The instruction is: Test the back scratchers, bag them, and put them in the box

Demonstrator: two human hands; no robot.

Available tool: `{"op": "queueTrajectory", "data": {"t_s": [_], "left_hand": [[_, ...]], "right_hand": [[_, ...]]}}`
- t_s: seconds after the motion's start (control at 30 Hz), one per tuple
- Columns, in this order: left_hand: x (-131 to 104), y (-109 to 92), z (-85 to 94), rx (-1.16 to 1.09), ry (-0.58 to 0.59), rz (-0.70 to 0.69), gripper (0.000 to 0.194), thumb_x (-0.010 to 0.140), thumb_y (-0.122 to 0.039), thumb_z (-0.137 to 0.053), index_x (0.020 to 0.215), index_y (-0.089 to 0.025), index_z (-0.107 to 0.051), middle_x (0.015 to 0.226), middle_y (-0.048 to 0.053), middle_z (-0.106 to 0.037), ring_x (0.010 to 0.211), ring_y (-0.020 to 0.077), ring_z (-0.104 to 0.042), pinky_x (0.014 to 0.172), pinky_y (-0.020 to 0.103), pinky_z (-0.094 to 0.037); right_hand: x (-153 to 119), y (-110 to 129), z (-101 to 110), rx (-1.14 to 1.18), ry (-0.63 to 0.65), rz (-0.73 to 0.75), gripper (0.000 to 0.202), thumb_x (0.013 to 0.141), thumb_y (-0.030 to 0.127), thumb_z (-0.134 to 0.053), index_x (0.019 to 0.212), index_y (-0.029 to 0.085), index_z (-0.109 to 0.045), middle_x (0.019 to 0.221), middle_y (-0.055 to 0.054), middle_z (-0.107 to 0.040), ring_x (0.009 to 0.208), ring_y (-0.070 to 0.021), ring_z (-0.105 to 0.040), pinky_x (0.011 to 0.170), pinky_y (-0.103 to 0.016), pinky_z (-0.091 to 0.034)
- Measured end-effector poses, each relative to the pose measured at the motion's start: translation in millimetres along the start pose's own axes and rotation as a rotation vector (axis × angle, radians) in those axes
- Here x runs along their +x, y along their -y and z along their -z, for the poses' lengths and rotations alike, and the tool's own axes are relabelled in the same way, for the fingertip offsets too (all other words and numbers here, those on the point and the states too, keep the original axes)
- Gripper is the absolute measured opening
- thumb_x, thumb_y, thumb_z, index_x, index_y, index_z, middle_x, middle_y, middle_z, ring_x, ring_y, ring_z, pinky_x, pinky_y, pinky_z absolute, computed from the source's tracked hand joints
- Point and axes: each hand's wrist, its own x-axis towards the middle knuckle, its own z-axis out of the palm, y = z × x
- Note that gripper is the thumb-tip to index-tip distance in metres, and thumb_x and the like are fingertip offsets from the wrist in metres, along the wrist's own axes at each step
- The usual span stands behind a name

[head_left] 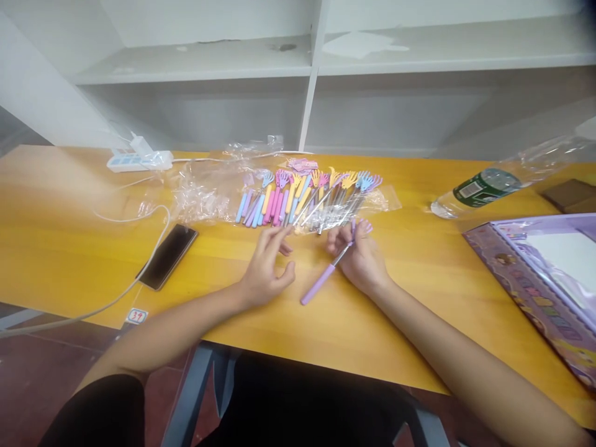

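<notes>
My right hand (362, 264) is closed on a purple back scratcher (318, 284), gripping its metal rod near the claw-shaped head. The purple handle slants down to the left over the table. To its left, my left hand (267, 268) is held with fingers apart and nothing in it, close to the row of back scratchers. Several pink, yellow, blue and purple back scratchers (278, 202) lie on clear plastic wrapping just beyond both hands, claw heads pointing away from me. Some on the right show their metal rods.
A phone (168, 256) lies at left under a white cable, with a power strip (139, 160) behind it. Crumpled clear plastic (200, 192) spreads beside the back scratchers. At right are a tilted plastic bottle (488, 186) and a purple box (526, 282). White shelving (314, 68) stands behind the table.
</notes>
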Motion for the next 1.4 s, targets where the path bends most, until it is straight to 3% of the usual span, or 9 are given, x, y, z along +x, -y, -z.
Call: {"op": "queueTrajectory", "data": {"t_s": [0.2, 0.4, 0.57, 0.7, 0.8, 0.9, 1.1, 1.27, 1.4], "left_hand": [[0, 7, 2.9, -0.007, 0.170, -0.089, 0.082, 0.097, -0.019, -0.060, 0.170, -0.037, -0.030, 0.147, 0.014, -0.047, 0.108, 0.0232, -0.065, 0.101, 0.045, -0.062], [0, 8, 10.0, 0.004, 0.244, -0.130, 0.086, 0.096, -0.017, -0.060, 0.172, -0.036, -0.026, 0.153, 0.016, -0.046, 0.112, 0.0250, -0.066, 0.105, 0.047, -0.061], [1, 3, 10.2, 0.005, 0.394, -0.110, 0.085, 0.099, -0.019, -0.060, 0.173, -0.036, -0.023, 0.162, 0.016, -0.043, 0.140, 0.0328, -0.056, 0.112, 0.049, -0.059], [-5, 0, 11.9, -0.038, 0.418, -0.080, 0.064, 0.102, -0.023, -0.058, 0.164, -0.033, -0.045, 0.157, 0.017, -0.045, 0.121, 0.0273, -0.064, 0.109, 0.048, -0.059], [-7, 6, 15.1, -0.258, 0.188, 0.047, 0.030, 0.105, -0.032, -0.058, 0.135, -0.029, -0.065, 0.133, 0.012, -0.056, 0.104, 0.0217, -0.066, 0.094, 0.042, -0.063], [0, 18, 17.5, -0.628, 0.040, 0.335, 0.021, 0.105, -0.045, -0.061, 0.116, -0.027, -0.059, 0.115, 0.006, -0.060, 0.090, 0.0176, -0.068, 0.078, 0.035, -0.063], [13, 22, 13.4, -1.035, 0.299, 0.742, 0.063, 0.087, -0.072, -0.077, 0.123, -0.022, -0.058, 0.111, 0.010, -0.071, 0.089, 0.0230, -0.074, 0.077, 0.043, -0.067], [5, 11, 8.4, -1.064, 0.518, 0.815, 0.070, 0.083, -0.042, -0.092, 0.141, -0.025, -0.055, 0.115, 0.012, -0.075, 0.096, 0.0279, -0.080, 0.084, 0.046, -0.068], [1, 11, 6.6, -0.977, 0.539, 0.785, 0.055, 0.084, -0.032, -0.093, 0.126, -0.021, -0.060, 0.107, 0.011, -0.077, 0.094, 0.0244, -0.080, 0.086, 0.040, -0.067]], "right_hand": [[-3, -8, -7, 0.095, -0.018, -0.089, 0.050, 0.089, 0.063, -0.082, 0.085, 0.020, -0.056, 0.082, 0.002, -0.054, 0.049, -0.0036, -0.019, 0.040, -0.018, -0.024], [-4, -8, -11, 0.131, -0.145, -0.054, 0.052, 0.080, 0.040, -0.095, 0.081, 0.021, -0.046, 0.068, 0.008, -0.029, 0.052, -0.0054, -0.021, 0.041, -0.015, -0.023], [2, -1, -5, 0.148, -0.230, 0.016, 0.053, 0.077, 0.029, -0.097, 0.082, 0.021, -0.045, 0.071, 0.008, -0.031, 0.052, -0.0039, -0.021, 0.041, -0.014, -0.025], [6, 10, 2, 0.096, -0.264, 0.100, 0.050, 0.078, 0.029, -0.095, 0.083, 0.021, -0.046, 0.073, 0.007, -0.036, 0.052, -0.0037, -0.023, 0.040, -0.015, -0.026], [6, 19, 4, 0.038, -0.229, 0.095, 0.042, 0.078, 0.031, -0.095, 0.086, 0.021, -0.055, 0.078, 0.004, -0.049, 0.052, -0.0030, -0.026, 0.040, -0.017, -0.024], [-2, 23, 0, -0.032, -0.123, 0.026, 0.035, 0.078, 0.034, -0.095, 0.094, 0.021, -0.067, 0.071, 0.004, -0.049, 0.050, -0.0034, -0.027, 0.041, -0.020, -0.023], [-21, 16, -13, -0.196, 0.044, -0.142, 0.039, 0.084, 0.043, -0.090, 0.108, 0.020, -0.069, 0.060, 0.007, -0.046, 0.045, -0.0053, -0.032, 0.043, -0.022, -0.022], [-19, 3, -15, -0.204, 0.066, -0.188, 0.042, 0.085, 0.045, -0.089, 0.110, 0.019, -0.067, 0.060, 0.007, -0.048, 0.046, -0.0065, -0.038, 0.044, -0.021, -0.026], [-11, -6, -14, -0.105, 0.045, -0.197, 0.043, 0.082, 0.043, -0.091, 0.108, 0.018, -0.068, 0.062, 0.008, -0.046, 0.046, -0.0041, -0.033, 0.043, -0.020, -0.024]]}}
